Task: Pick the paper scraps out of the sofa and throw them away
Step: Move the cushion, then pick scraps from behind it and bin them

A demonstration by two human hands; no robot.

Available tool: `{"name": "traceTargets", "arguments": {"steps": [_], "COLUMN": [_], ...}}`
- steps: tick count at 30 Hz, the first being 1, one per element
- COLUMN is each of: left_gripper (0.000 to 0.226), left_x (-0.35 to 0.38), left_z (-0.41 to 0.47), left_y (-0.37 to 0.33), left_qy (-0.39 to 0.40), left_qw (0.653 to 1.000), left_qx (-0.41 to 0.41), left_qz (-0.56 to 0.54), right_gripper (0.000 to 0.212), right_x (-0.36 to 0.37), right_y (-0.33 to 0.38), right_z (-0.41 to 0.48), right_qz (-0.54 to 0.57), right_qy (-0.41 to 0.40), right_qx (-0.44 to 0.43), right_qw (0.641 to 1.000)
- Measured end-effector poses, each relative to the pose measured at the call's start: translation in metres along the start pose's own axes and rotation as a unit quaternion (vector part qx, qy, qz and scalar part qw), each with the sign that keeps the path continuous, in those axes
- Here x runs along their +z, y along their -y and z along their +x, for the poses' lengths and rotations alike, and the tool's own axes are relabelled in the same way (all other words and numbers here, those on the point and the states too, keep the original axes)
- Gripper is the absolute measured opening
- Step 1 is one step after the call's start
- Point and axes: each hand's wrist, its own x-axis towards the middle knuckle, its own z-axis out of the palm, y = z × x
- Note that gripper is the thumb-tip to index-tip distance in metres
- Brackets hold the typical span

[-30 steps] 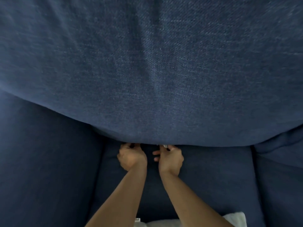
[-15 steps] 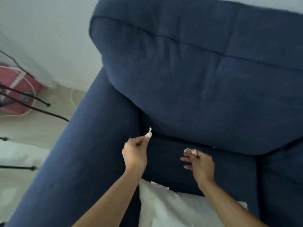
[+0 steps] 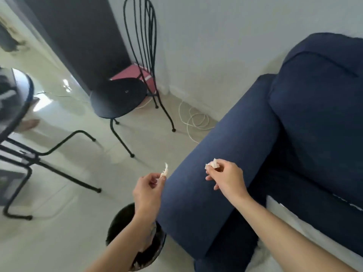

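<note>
Both hands have left the sofa (image 3: 225, 154): left hand (image 3: 147, 193) and right hand (image 3: 225, 179) each pinch a paper scrap (image 3: 164, 170) above the bin (image 3: 117, 222).

Home living room: navy sofa (image 3: 245, 154), wire-back chair (image 3: 121, 95), tiled floor (image 3: 59, 232), waste bin (image 3: 119, 228).
</note>
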Motion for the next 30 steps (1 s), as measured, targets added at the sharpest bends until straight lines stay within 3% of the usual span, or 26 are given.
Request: {"name": "traceTargets", "arguments": {"steps": [6,13,17,18,20,24,28,30], "left_gripper": [0.012,0.027,0.011,0.034,0.051,0.054,0.055,0.051], "left_x": [-0.096,-0.125,-0.131,-0.133,-0.144,-0.174,-0.2,-0.207], "left_z": [0.004,0.0,0.0,0.001,0.003,0.004,0.005,0.005], "left_y": [0.105,0.2,0.231,0.238,0.249,0.261,0.275,0.28], "left_qy": [-0.033,-0.003,0.055,0.065,0.069,0.054,0.027,0.005], "left_qw": [0.997,0.986,0.976,0.972,0.968,0.964,0.963,0.964], "left_qx": [-0.056,-0.113,-0.152,-0.156,-0.165,-0.179,-0.192,-0.193], "left_qz": [0.037,0.119,0.148,0.161,0.176,0.189,0.189,0.183], "right_gripper": [0.035,0.012,0.028,0.03,0.027,0.015,0.036,0.031], "right_x": [0.11,0.207,0.246,0.253,0.268,0.287,0.296,0.297], "right_y": [0.037,0.03,0.012,0.007,-0.003,-0.016,-0.02,-0.019], "right_z": [-0.043,-0.079,-0.088,-0.089,-0.091,-0.093,-0.092,-0.092], "right_qz": [-0.134,-0.252,-0.325,-0.345,-0.376,-0.403,-0.456,-0.475], "right_qy": [0.108,0.196,0.214,0.214,0.215,0.24,0.305,0.311], "right_qx": [-0.081,-0.128,-0.141,-0.146,-0.145,-0.116,-0.105,-0.105], "right_qw": [0.982,0.939,0.91,0.902,0.889,0.876,0.83,0.817]}}
